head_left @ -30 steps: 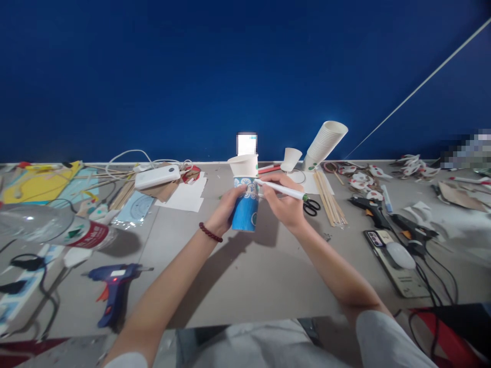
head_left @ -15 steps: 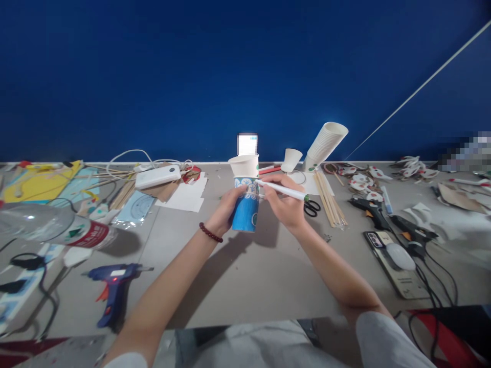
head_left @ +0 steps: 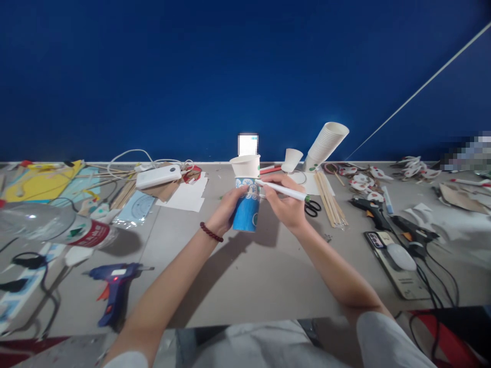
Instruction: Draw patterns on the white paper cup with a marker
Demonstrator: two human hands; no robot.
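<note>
My right hand [head_left: 288, 204] is pinching a white marker [head_left: 286, 191] at the blue paper cup [head_left: 245, 217] my left hand [head_left: 225, 210] is grasping; I'm seemingly drawing, next needing steady pressure.

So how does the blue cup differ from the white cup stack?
The blue cup carries white patterning; the cup stack is mostly white. The left hand holds the blue cup, while no hand touches the cup stack. In view, the blue cup is nearly upright; the cup stack slants right.
</note>
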